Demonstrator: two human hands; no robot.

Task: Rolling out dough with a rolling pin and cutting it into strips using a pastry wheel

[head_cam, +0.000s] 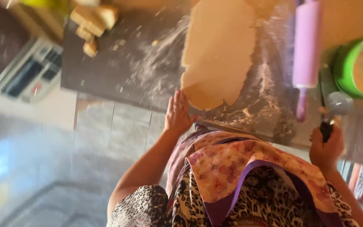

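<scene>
A thin sheet of rolled-out dough (219, 50) lies on a dark, floured work mat (118, 71). My left hand (177, 113) rests flat with fingers together at the mat's near edge, touching the dough's near corner. My right hand (326, 147) grips the dark handle of a round wheel cutter (337, 103), held at the mat's right edge. A pink rolling pin (306, 54) lies on the mat to the right of the dough.
A green-rimmed round container (349, 67) stands at the far right. Dough chunks (91, 23) sit at the mat's far left corner, with a white kitchen scale (28, 71) beside them. A tiled floor (114, 134) shows below the counter edge. I wear a floral apron.
</scene>
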